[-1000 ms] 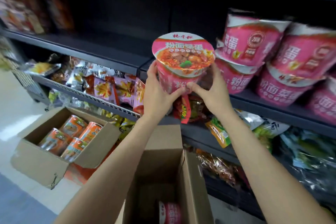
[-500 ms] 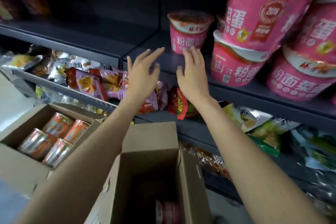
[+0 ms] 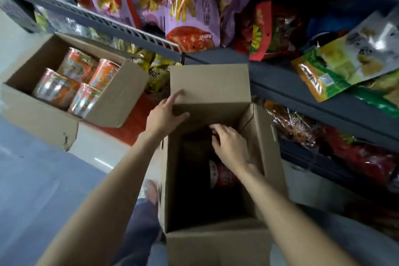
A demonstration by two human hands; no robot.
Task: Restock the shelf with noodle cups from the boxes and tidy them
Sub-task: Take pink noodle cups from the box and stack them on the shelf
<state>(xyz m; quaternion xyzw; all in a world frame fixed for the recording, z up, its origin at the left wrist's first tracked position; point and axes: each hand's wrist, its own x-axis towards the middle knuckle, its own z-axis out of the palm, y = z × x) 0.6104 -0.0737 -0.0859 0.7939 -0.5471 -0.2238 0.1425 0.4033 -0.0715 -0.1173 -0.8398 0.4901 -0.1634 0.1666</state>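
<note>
An open cardboard box (image 3: 218,242) stands on the floor right below me. Deep inside it lies a pink noodle cup (image 3: 223,178), partly hidden by my right wrist. My left hand (image 3: 165,114) holds the box's far flap at its fold, thumb inside and fingers on the flap. My right hand (image 3: 230,146) reaches down into the box above the cup with fingers spread, holding nothing. A second open box (image 3: 43,114) at the left holds several orange noodle cups (image 3: 75,84).
Dark shelves (image 3: 302,93) run across the top and right, packed with snack bags in purple (image 3: 185,6), red and green (image 3: 336,65). Grey-blue floor (image 3: 38,179) lies at the left. My leg (image 3: 140,227) stands beside the near box.
I set the pink cup on the upper shelf and let go. Both hands then dropped to the box below, and my view tilted down from the shelf to the floor.
</note>
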